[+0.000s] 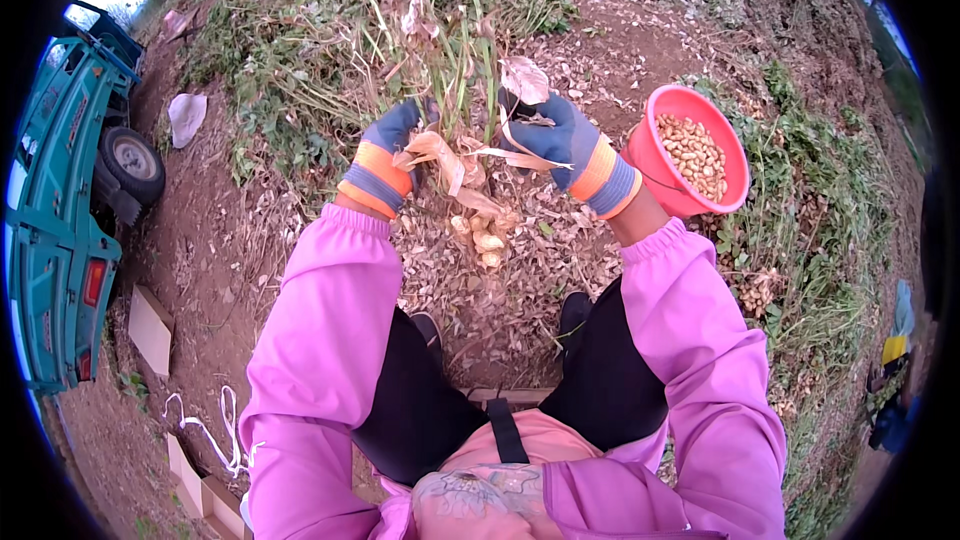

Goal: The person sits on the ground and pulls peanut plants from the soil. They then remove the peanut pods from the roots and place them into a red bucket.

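Observation:
A peanut plant [461,82] with green stems and dry leaves stands between my two gloved hands. My left hand [394,142], in a blue glove with an orange and blue cuff, is at the left side of the stems; its fingertips are partly hidden by leaves. My right hand [551,131], gloved the same way, is curled at the right side of the plant beside a dry leaf. Whether either hand grips the stems is unclear. Several peanut pods [486,240] hang below. To the right, a red bucket [656,157] tilts, holding many peanuts [694,154].
Heaps of pulled peanut plants [810,225] lie on the right and ahead on the left. A teal cargo vehicle [64,240] stands at the far left, near cardboard pieces [151,326] and a white cord [225,427]. Dry leaves cover the ground between my feet.

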A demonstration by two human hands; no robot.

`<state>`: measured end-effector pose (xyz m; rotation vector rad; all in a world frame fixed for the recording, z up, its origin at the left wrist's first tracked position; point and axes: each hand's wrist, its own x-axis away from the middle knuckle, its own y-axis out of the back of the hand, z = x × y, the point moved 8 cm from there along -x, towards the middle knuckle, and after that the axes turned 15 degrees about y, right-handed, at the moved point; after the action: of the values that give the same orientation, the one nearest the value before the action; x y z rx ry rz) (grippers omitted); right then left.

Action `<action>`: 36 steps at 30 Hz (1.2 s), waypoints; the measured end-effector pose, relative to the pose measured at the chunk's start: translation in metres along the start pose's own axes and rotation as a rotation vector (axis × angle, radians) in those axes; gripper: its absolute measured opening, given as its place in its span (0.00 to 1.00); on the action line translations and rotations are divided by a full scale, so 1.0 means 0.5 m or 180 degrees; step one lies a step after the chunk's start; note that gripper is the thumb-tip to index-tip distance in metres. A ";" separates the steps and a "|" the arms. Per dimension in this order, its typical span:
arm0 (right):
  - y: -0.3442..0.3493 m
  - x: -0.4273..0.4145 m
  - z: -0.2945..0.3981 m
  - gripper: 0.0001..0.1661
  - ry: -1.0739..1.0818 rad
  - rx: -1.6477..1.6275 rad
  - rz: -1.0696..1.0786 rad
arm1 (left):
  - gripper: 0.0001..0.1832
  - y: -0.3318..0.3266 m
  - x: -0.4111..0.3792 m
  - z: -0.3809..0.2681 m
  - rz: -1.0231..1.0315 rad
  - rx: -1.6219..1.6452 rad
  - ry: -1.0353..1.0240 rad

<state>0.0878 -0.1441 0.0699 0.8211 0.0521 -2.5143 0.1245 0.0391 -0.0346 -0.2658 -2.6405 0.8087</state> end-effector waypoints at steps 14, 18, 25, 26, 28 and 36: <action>-0.001 0.020 -0.051 0.16 0.1077 0.2439 0.1104 | 0.15 -0.011 0.011 0.002 0.0856 0.0704 0.0812; -0.021 0.043 -0.016 0.14 0.2280 0.3061 0.1643 | 0.16 -0.016 0.012 0.000 0.0910 0.0987 0.0815; -0.022 0.045 -0.022 0.12 0.1767 0.3018 0.1977 | 0.16 -0.010 0.030 -0.006 -0.0186 0.0712 0.0700; -0.016 0.046 -0.030 0.11 0.1686 0.3110 0.1945 | 0.16 -0.010 0.029 -0.006 -0.0214 0.0717 0.0715; -0.017 0.044 -0.038 0.11 0.1526 0.3276 0.1885 | 0.16 -0.007 0.028 -0.009 -0.0201 0.0618 0.0644; -0.005 0.050 -0.097 0.13 0.0670 0.3601 0.2117 | 0.11 -0.021 0.038 -0.025 -0.0441 0.0024 0.0136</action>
<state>0.0956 -0.1441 0.0156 1.2145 -1.4142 -1.6581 0.1117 0.0422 -0.0134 -0.0958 -2.5825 0.7589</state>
